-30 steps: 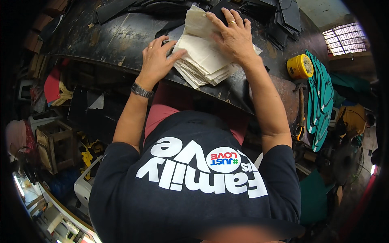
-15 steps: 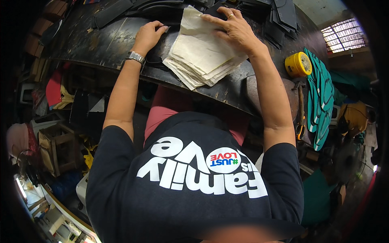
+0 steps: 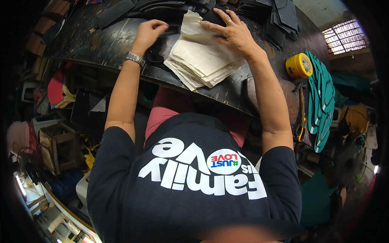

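Off-white cloth sheets lie in a loose, frayed stack near the front edge of the dark table. My right hand rests at the stack's far right, its fingers spread over a black flat piece and the cloth's upper edge. To the left of the stack, my left hand is raised over the tabletop with thumb and fingers pinched together. Its fingertips are slightly blurred, so whether they hold anything small is hidden. A black strap-like piece lies by my left wrist, at the table edge.
Black flat pieces are piled along the far side of the table. At the right stand a yellow tub and a stack of green pieces. Orange-handled scissors hang nearby. A wooden crate sits low at left.
My left hand has lifted slightly off the table beside the cloth, its fingertips still pinched. My right hand has stayed on the black piece and cloth, with fingers a little more spread.
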The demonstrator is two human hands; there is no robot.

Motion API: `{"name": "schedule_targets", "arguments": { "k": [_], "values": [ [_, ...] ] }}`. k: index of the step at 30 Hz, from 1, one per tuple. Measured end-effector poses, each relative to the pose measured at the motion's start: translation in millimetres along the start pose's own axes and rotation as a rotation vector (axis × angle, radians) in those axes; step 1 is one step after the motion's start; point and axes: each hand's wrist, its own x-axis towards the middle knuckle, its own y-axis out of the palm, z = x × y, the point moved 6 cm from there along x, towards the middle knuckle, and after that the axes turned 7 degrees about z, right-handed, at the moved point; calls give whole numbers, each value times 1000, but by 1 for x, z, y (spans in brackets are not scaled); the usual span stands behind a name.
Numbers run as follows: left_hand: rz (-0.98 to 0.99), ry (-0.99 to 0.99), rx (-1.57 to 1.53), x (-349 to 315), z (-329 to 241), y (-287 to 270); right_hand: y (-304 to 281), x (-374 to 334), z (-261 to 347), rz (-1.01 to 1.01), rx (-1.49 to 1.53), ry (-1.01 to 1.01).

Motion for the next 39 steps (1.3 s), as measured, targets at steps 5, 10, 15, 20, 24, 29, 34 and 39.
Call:
{"name": "schedule_targets", "arguments": {
  "k": [5,10,15,20,24,29,34,39],
  "values": [
    [-546,212,398,-33,-45,-39,-1,-2,4,2,-24,3],
    [156,109,36,-24,-59,60,-5,0,3,41,4,53],
    [71,73,443,-25,-64,88,-20,-3,-27,-242,695,105],
    [240,-85,274,-10,-53,77,11,-20,-72,-16,1018,579],
    [295,-161,304,-2,-49,74,25,-29,-65,212,1224,637],
    [291,-109,326,-2,-53,78,12,-34,-55,325,1300,589],
    [227,-97,275,-11,-57,78,4,-36,-46,22,1290,511],
    [382,-94,101,-10,-64,75,7,-44,-47,-23,1249,513]
  ]
}}
